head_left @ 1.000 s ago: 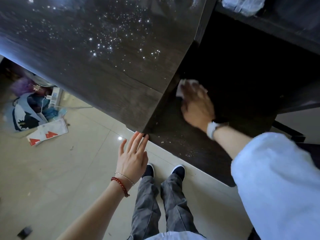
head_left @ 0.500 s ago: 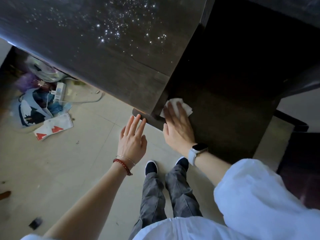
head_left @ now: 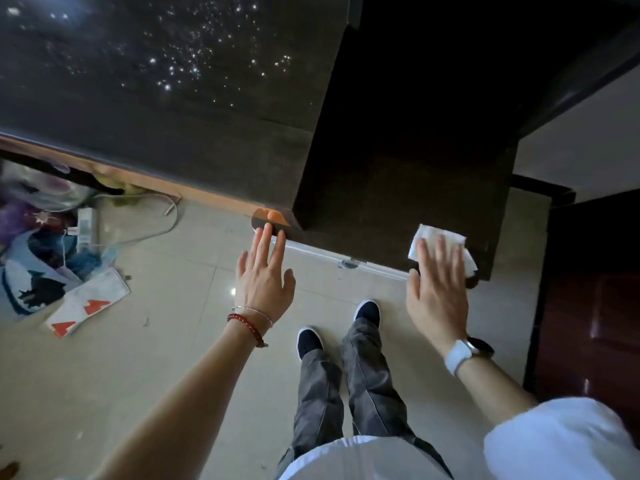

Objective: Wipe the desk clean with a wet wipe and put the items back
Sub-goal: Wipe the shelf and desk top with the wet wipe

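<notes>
The dark wooden desk [head_left: 180, 126] fills the top of the view, its left part speckled with glinting droplets. A lower, darker section [head_left: 398, 188] adjoins it on the right. My right hand [head_left: 437, 289] lies flat with straight fingers on a white wet wipe [head_left: 431, 235], pressing it to the near right edge of that lower section. My left hand [head_left: 265, 277] is flat too, its fingertips touching the desk's front corner.
Under the desk at the left lie bags and cloth [head_left: 38, 268], a power strip [head_left: 86, 223] with a cable, and a white pouch with red triangles [head_left: 88, 303]. A dark reddish door [head_left: 595, 306] stands at the right. My feet [head_left: 337, 327] stand on pale floor tiles.
My right hand has slid the wipe from the inner corner by the left hand rightward along the near edge. The left hand has stayed at the corner. The view has shifted.
</notes>
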The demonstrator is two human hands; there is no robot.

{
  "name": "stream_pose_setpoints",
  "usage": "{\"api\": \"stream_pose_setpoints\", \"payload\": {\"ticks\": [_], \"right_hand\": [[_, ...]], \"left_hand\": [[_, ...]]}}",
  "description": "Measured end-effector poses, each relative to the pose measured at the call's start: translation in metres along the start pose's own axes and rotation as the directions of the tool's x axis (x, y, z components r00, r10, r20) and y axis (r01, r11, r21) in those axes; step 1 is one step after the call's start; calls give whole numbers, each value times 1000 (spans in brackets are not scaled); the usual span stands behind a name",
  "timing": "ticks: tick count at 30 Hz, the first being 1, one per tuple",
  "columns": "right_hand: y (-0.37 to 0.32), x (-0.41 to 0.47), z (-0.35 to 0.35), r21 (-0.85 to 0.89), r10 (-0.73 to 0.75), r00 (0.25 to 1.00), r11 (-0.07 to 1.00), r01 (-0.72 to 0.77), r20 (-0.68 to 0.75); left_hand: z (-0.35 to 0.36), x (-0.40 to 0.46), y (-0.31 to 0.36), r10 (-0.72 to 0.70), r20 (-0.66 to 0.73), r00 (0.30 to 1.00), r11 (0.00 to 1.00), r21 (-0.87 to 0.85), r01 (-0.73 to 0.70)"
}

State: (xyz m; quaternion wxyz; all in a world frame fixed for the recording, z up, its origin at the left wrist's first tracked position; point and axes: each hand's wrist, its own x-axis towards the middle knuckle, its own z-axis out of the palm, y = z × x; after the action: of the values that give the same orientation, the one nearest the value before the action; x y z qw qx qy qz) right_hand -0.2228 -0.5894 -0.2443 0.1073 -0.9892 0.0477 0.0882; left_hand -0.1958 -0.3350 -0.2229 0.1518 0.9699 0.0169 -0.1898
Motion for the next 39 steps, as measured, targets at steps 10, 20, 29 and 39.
{"api": "stream_pose_setpoints", "payload": {"ticks": [10,20,29,39], "right_hand": [[-129,39,23,87,-233,972,968,234,-24],[-45,-6,24,218,341,929,927,-306,-144],[-105,-6,24,263,-201,979,945,196,-7],[29,23,-10,69,88,995,993,-91,42]], "left_hand": [[1,1,-6,23,-40,999,999,-41,-25],[-1,1,3,-19,7,1000,1000,-23,19],[-7,1,3,4,-19,1000,999,-39,-4],[11,-3,65,315,-58,947,947,-39,-318]]}}
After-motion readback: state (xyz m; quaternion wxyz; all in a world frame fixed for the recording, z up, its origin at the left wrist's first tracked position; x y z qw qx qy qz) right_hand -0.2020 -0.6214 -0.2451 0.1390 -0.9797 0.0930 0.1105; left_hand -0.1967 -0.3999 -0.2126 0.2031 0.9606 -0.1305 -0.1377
